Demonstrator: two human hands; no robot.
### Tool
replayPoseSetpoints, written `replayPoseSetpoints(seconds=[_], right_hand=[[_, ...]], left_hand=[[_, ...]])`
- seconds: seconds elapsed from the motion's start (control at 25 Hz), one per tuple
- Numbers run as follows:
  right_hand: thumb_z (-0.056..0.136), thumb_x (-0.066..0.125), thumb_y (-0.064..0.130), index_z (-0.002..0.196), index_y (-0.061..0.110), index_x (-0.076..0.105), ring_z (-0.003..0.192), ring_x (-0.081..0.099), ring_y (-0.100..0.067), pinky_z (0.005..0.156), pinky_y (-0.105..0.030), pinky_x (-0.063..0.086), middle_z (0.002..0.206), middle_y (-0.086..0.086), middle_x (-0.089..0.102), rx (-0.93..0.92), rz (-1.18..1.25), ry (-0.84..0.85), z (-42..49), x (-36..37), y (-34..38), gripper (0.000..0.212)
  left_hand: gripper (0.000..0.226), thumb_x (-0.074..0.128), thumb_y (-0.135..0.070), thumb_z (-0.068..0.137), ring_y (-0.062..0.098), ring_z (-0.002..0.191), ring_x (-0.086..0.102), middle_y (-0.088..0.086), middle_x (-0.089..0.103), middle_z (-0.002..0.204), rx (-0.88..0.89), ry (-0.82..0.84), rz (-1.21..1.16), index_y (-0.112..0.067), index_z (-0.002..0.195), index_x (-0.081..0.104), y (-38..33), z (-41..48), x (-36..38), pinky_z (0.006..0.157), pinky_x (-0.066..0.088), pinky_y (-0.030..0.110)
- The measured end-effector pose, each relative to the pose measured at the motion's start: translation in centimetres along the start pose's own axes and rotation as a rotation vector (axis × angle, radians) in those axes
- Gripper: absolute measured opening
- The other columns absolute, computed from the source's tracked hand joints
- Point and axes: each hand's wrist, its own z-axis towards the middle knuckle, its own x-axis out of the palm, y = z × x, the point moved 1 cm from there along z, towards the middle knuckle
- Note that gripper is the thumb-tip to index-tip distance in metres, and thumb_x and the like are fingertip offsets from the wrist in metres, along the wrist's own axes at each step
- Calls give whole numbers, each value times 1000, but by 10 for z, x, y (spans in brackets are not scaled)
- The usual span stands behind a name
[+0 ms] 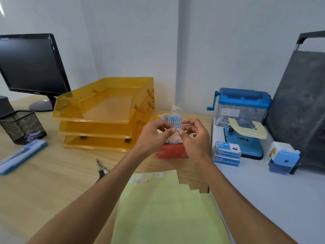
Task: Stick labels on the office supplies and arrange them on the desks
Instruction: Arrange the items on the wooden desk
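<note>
While my two hands meet in the air above the desk, a small white label (177,129) sits pinched between them — my left hand (154,136) has thumb and forefinger closed on one end, my right hand (195,138) has thumb and forefinger closed on the other, and the remaining fingers of both curl loosely. The label is too small for me to read. Right behind my fingertips lies a clear bag of blue and yellow pieces (173,118), resting on a red box (171,152) that stands on the wooden desk (52,182). Nearer to me lies a yellow-green backing sheet (167,208) with a row of small white labels (149,176) left along its top edge; its right edge is cut in steps. Scissors (102,169) lie just left of the sheet, tips pointing away. Farther left are a blue pen case (22,155) and a black mesh pen holder (22,126), with a black monitor (31,64) behind. A three-tier amber document tray (105,113) stands left of the red box. On the white desk (272,199) to my right — two stacked boxes of binder clips (226,153), a blue hole punch (246,138), a blue hand-crank shredder (242,104) and a small blue sharpener (283,159).
</note>
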Motion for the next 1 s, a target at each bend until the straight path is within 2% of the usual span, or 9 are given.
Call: replayPoseSetpoints(seconds=[0.2, 0.32, 0.4, 0.52, 0.56, 0.72, 0.8, 0.88, 1.0], right_hand=[[90, 63, 15, 100, 23, 64, 84, 58, 1, 63, 0, 38, 94, 8, 67, 2, -46, 14, 3, 1, -3, 13], [92, 62, 26, 88, 24, 66, 84, 56, 1, 63, -4, 40, 97, 5, 65, 26, -92, 48, 6, -2, -8, 6], [90, 65, 31, 80, 26, 66, 84, 57, -2, 71, -15, 43, 94, 7, 65, 25, -130, 118, 7, -2, -11, 11], [85, 68, 34, 76, 25, 69, 88, 58, -7, 91, -41, 45, 90, 13, 64, -8, -202, 180, 8, -1, -16, 12], [84, 68, 34, 77, 24, 69, 89, 58, -8, 94, -46, 44, 89, 13, 64, -17, -207, 186, 9, 0, -17, 12], [86, 69, 22, 76, 19, 70, 96, 58, -15, 86, -32, 44, 93, 6, 64, 2, -153, 211, 12, -3, -16, 10], [85, 70, 18, 70, 23, 68, 103, 56, -15, 82, -26, 42, 101, 5, 62, 34, -148, 246, 14, -2, -16, 16], [83, 72, 17, 67, 26, 67, 114, 50, -16, 85, -27, 40, 111, 6, 58, 74, -174, 287, 16, 0, -16, 19], [82, 72, 16, 65, 25, 69, 121, 43, -16, 89, -28, 34, 117, 7, 53, 91, -214, 319, 17, 4, -16, 20]], left_hand=[[16, 68, -31, 91, 6, 69, 60, 1, 66, 84, -42, -9, -35, -16, 85, 70, 4, 2, 0, 50, 52, 18], [16, 68, -29, 91, 5, 62, 59, 2, 65, 76, -117, 26, -107, -18, 79, 70, 5, 2, -2, 54, 50, 20], [16, 69, -26, 91, 1, 57, 56, 1, 63, 73, -150, 38, -165, -17, 78, 70, 7, 1, -2, 50, 48, 17], [15, 70, -25, 89, 0, 60, 56, -5, 65, 69, -127, 14, -173, -13, 82, 74, 12, -1, -1, 59, 47, 15], [15, 70, -24, 89, 0, 62, 57, -6, 66, 69, -125, 10, -181, -11, 83, 75, 13, -1, -1, 61, 47, 14], [15, 68, -26, 91, 1, 68, 60, -6, 69, 76, -101, 10, -186, -13, 89, 75, 17, -2, -2, 64, 47, 14], [12, 65, -22, 93, 6, 77, 65, -5, 69, 86, -69, -13, -208, -19, 103, 71, 20, -2, -3, 69, 52, 18], [23, 64, -16, 93, 12, 85, 68, -3, 67, 97, -61, -29, -249, -24, 115, 64, 23, -3, -5, 72, 56, 21], [27, 65, -14, 93, 12, 90, 67, -3, 66, 102, -57, -17, -231, -26, 117, 63, 28, -4, -6, 77, 56, 23]])
